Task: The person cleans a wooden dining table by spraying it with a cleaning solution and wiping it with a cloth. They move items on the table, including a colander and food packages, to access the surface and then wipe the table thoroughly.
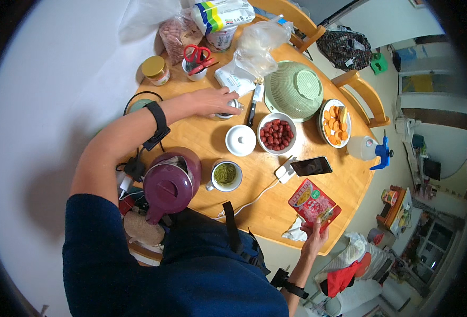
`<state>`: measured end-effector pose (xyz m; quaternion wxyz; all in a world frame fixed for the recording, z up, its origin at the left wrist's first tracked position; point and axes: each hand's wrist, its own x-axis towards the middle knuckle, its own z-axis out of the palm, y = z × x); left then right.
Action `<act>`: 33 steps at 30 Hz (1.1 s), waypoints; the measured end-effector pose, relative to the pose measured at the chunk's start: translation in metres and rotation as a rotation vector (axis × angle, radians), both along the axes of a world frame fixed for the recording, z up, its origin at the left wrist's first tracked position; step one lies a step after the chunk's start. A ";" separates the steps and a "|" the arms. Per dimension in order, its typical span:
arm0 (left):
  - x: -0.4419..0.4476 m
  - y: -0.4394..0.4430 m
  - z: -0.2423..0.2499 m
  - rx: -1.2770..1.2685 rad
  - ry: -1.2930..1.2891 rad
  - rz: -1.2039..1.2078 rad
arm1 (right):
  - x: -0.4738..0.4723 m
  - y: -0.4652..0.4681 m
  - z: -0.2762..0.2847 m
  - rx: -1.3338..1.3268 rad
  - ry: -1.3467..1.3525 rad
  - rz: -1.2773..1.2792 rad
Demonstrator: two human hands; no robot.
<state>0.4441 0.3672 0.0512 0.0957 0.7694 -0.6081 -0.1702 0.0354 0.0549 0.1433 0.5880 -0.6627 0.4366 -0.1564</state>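
My left hand (216, 101) reaches across the wooden table with its fingers around a small glass jar (234, 105) with metal parts, partly hidden by the hand. At the near right edge, my right hand (315, 234) holds a red printed food packet (314, 204) by its lower corner. Between them are a white bowl of red dates (276, 134), a white lid (240, 140), a mug (225, 176) with green leaves in liquid, and a smartphone (311, 166). A knife (253, 105) lies just right of the jar. A purple electric kettle (172, 182) stands left of the mug.
A green colander (294, 91) sits upside down beside a plate of orange slices (335, 123) and a spray bottle (370, 149). Red scissors (198, 59) stand in a cup near a gold-lidded jar (155, 70). A charger with a white cable (257, 197) lies near the phone.
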 end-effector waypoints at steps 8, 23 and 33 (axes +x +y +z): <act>-0.015 0.090 0.018 0.203 0.118 0.235 | -0.007 -0.004 -0.009 0.036 0.024 -0.016; 0.012 0.135 0.020 0.124 -0.190 0.366 | 0.005 -0.002 -0.004 0.037 0.029 0.031; -0.045 0.148 0.087 -0.016 -0.134 0.550 | -0.010 -0.010 -0.027 0.099 0.071 0.143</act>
